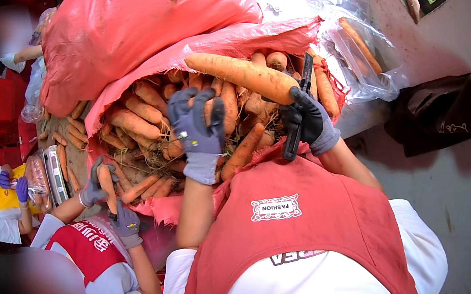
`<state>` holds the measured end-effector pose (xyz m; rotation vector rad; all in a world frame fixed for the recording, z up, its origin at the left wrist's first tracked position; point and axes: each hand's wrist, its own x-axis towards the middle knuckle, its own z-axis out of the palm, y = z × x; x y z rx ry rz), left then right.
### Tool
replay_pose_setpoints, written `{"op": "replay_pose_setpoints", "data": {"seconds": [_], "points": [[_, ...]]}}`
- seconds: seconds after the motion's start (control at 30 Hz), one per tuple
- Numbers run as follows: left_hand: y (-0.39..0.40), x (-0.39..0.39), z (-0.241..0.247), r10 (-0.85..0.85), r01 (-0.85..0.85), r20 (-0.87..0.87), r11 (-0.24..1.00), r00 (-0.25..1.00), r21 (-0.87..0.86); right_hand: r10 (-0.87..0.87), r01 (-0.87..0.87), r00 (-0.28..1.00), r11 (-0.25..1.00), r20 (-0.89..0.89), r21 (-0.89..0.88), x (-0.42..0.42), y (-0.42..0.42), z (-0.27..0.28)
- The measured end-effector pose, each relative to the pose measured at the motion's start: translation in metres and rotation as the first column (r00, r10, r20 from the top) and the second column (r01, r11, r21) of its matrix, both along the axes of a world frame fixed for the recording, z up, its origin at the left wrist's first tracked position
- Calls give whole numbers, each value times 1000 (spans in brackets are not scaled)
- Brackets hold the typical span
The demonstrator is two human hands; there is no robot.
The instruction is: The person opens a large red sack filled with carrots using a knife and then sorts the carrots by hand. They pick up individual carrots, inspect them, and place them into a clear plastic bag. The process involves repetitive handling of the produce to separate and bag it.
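My left hand [197, 127], in a grey-and-black work glove, is over an open red woven sack [200, 45] full of carrots [133, 124]. Its fingers are bent and spread, somewhat blurred, with no carrot plainly held. In its matching glove, my right hand [313, 120] grips a black tool [293, 142] that looks like a utility knife. The same hand also holds one end of a large carrot [242, 75], which slants up to the left above the sack. Soil and root strands cling among the carrots below.
A full red sack [148, 16] lies behind the open one. Clear plastic bags [353, 43] with a carrot are at right, by a wall. On my left, a co-worker's gloved hands [124, 224] hold a carrot; farther off stand a scale [56, 177] and a person in yellow.
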<state>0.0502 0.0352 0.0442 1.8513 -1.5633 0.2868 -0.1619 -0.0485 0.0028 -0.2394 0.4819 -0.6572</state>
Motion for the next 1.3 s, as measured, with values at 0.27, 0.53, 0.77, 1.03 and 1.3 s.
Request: {"op": "replay_pose_setpoints", "data": {"seconds": [0.27,0.53,0.77,1.03,1.3], "points": [[-23,-46,-12,-267,278,-278,960,923,1,-224,154,950,943,-218,-296,-2,-1,23],[-21,5,-57,132,-134,70,991,989,26,-748,275,537,592,-390,-758,-120,-69,83],[-23,5,-74,115,-115,9,988,993,104,-884,-156,116,435,-453,-887,-185,-127,45],[-24,4,-72,117,-117,6,989,993,91,-703,-107,301,647,-644,-755,-154,-152,-38],[-23,3,-71,138,-137,1,983,990,125,-735,-328,-49,651,-676,-684,-159,-172,-84]]}}
